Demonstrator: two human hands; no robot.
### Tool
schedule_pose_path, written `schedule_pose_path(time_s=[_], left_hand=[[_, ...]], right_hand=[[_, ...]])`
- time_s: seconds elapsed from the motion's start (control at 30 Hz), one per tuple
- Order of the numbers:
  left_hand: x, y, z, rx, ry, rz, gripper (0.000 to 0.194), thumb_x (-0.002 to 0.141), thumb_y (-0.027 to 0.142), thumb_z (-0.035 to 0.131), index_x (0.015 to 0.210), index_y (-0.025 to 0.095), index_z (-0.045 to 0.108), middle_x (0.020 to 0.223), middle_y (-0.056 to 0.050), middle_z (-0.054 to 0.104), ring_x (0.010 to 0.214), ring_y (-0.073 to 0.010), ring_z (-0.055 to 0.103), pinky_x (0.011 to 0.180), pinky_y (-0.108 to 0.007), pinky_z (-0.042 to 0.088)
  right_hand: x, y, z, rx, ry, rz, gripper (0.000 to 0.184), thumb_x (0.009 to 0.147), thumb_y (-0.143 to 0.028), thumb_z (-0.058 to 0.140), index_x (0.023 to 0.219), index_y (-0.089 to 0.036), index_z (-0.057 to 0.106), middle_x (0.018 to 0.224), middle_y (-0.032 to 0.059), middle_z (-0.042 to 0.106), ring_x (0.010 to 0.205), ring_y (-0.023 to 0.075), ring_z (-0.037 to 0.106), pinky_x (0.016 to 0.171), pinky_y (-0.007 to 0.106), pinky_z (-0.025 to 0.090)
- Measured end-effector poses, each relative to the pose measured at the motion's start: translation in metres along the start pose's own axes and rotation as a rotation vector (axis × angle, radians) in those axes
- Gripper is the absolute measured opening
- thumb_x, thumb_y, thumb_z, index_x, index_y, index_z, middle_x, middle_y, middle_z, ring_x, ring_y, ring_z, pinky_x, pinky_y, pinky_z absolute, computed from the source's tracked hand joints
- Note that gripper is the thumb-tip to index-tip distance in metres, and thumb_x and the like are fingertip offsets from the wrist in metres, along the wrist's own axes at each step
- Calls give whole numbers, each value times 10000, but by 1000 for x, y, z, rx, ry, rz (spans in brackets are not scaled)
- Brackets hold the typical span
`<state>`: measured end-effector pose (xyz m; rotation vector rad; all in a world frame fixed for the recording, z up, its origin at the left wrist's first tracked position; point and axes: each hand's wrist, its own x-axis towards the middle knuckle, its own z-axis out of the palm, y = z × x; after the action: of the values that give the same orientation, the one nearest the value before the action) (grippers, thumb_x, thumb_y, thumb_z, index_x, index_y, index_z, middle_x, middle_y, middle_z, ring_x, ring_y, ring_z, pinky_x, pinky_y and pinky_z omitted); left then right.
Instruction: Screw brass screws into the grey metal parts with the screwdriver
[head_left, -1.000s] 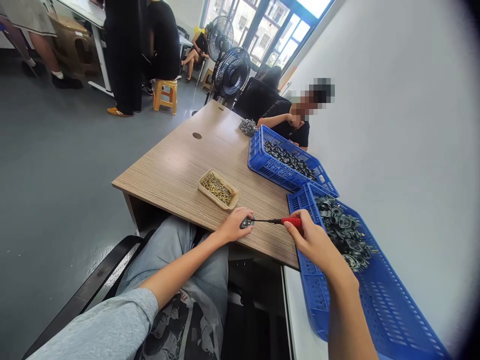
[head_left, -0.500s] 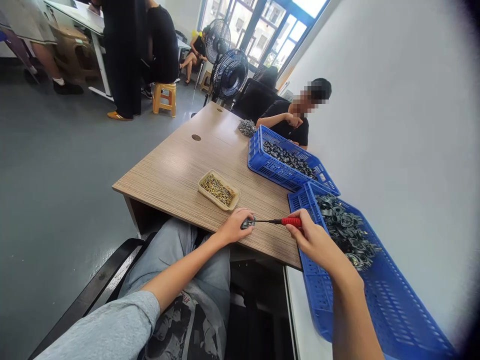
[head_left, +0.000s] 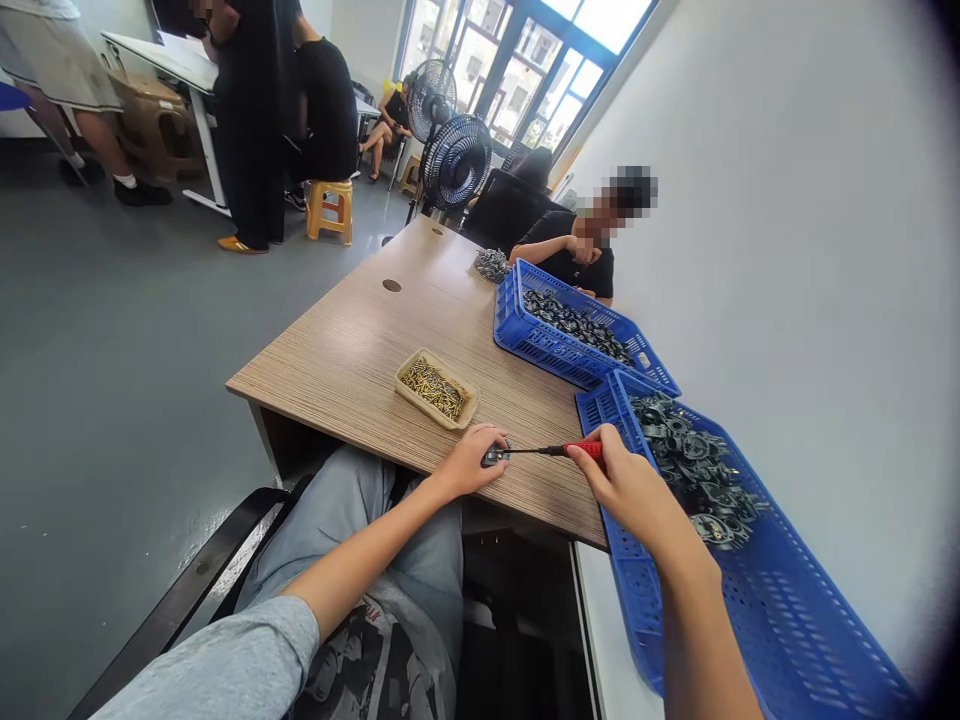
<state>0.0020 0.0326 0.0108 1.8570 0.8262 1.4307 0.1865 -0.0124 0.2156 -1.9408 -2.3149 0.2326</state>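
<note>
My left hand (head_left: 474, 461) is closed around a small dark grey part (head_left: 495, 456) near the table's front edge, and its fingers hide much of the piece. In my right hand (head_left: 626, 480) is a screwdriver (head_left: 583, 450) with a red handle. Its thin shaft lies nearly level and points left, with the tip at the grey part; whether it sits on a screw is too small to tell. Just beyond my left hand stands a cream plastic tub (head_left: 466, 412) of brass-coloured screws (head_left: 433, 387).
To the right, a blue crate (head_left: 630, 600) holds dark grey parts (head_left: 694, 460). Behind it, another blue crate (head_left: 525, 335) holds black parts. A pile of silvery pieces (head_left: 493, 264) lies at the table's (head_left: 337, 330) far end, near a seated co-worker (head_left: 570, 245). Fans (head_left: 456, 165) stand beyond.
The view has tilted up slightly, so everything sits a little lower. Both hands keep their holds, and the screwdriver tip stays at the grey part.
</note>
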Motion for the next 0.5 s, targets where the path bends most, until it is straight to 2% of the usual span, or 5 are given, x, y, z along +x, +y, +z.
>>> schedule_pose_path(time_s=[0.1, 0.17, 0.3, 0.5], left_hand=[[0, 1, 0, -2, -3, 13, 237, 838, 184, 693, 1063, 203, 624, 1276, -92, 648, 1282, -256, 525, 1154, -444, 391], [0, 1, 0, 5, -7, 8, 227, 844, 185, 685, 1062, 204, 626, 1276, -91, 648, 1286, -260, 524, 1153, -451, 391], [0, 2, 0, 13, -8, -14, 213, 856, 197, 671, 1065, 207, 631, 1286, -89, 644, 1306, -264, 514, 1159, -464, 388], [0, 1, 0, 4, -16, -10, 228, 841, 180, 680, 1062, 205, 630, 1286, -91, 646, 1308, -264, 512, 1166, -460, 382]], right_hand=[[-1, 1, -1, 98, -51, -85, 250, 1008, -497, 408, 1096, -265, 431, 865, 31, 678, 689, 215, 640, 659, 306, 443], [-1, 3, 0, 111, -40, -110, 232, 1009, -473, 405, 1100, -261, 426, 894, 43, 681, 716, 218, 647, 669, 307, 445], [0, 4, 4, -41, 33, -12, 232, 1007, -480, 399, 1025, -253, 442, 814, 58, 672, 711, 256, 658, 653, 318, 419], [-2, -2, 4, -204, 16, 66, 292, 1017, -529, 379, 1011, -246, 452, 766, 68, 667, 682, 277, 652, 583, 293, 347]])
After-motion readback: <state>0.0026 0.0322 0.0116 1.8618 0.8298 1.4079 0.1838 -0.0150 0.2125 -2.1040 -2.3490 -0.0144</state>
